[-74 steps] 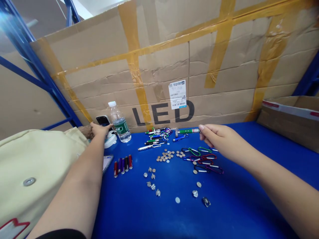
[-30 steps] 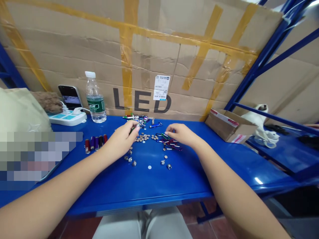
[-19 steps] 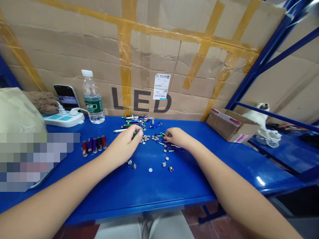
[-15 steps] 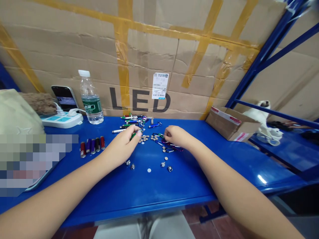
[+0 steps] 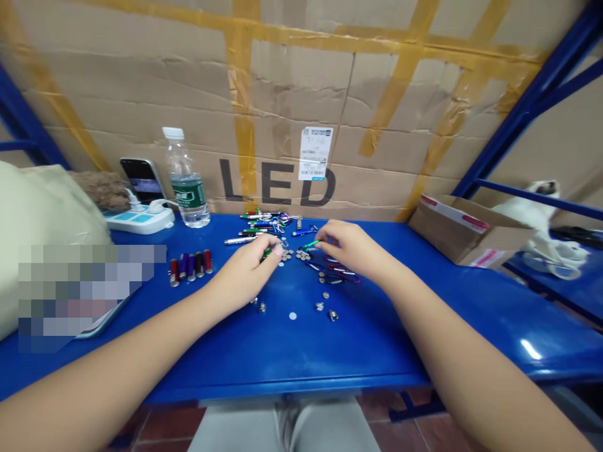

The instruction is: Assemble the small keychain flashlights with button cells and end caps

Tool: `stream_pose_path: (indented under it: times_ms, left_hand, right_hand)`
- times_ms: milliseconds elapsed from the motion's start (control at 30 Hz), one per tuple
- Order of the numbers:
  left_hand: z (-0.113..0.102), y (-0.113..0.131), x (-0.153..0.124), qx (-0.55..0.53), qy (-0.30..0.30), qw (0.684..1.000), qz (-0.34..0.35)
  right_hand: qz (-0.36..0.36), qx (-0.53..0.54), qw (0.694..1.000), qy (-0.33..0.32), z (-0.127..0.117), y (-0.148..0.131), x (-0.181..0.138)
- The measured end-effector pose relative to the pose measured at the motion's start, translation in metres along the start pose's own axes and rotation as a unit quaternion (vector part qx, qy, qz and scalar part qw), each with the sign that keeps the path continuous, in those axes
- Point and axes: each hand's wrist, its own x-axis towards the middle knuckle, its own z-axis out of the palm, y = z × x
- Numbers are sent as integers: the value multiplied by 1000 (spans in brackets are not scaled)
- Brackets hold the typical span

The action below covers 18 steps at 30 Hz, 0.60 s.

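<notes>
My left hand point(image 5: 247, 267) is closed, thumb and fingers pinching a small green tube point(image 5: 267, 253), probably a mini flashlight body, mostly covered by the fingers. In a pinch, my right hand point(image 5: 348, 248) grips a green carabiner point(image 5: 311, 245), partly hidden by the fingertips. Between the hands lie several button cells point(image 5: 303, 255). Below my right hand is a small pile of dark and purple carabiners point(image 5: 336, 271). Several finished-looking mini flashlights with clips point(image 5: 264, 224) lie behind my left hand. Nearer the front edge are small metal caps point(image 5: 333, 316) and a white disc point(image 5: 293, 316).
On the blue table point(image 5: 235, 358), several coloured tubes point(image 5: 191, 268) stand in a row at left. Behind them are a water bottle point(image 5: 188, 191), a power strip point(image 5: 141, 218) and a phone point(image 5: 141, 179). An open cardboard box point(image 5: 452, 232) sits right; a large carton point(image 5: 400, 125) walls the back.
My right hand has drawn the green carabiner up from the pile, and more of it shows. My left hand keeps its pinch on the green tube. The whole view has shifted slightly.
</notes>
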Motion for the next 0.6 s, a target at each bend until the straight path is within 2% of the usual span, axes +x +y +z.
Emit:
stream_pose_path:
  times_ms: [100,200,267,333,400,433,500,600]
  left_hand:
    - [2,4,-2,-7,-25,999,25]
    - [5,6,-3,-13,-46,998,36]
    - [7,6,-2,-19,-42,999,25]
    - [9,7,-1,-47,-35,998,-2]
    - [10,7,-1,-111,-36,993,-31]
    - [10,7,-1,-147,-42,987,-40]
    - [10,7,-2,-192,-64,979,-39]
    - [7,5,-2,-143,-78,986,-24]
  right_hand:
    - [-22,58,998,-11,-3,-26,-6]
    - [28,165,986,-23,3,-45,-9]
    - [89,270,958,-34,8,-49,-9]
    - [138,383,913,-37,14,-50,-8]
    - [143,459,876,-30,18,-49,-8]
    - [129,473,871,-24,20,-49,-8]
    - [85,446,891,-6,22,-50,-7]
    - [4,313,948,62,23,-51,-7]
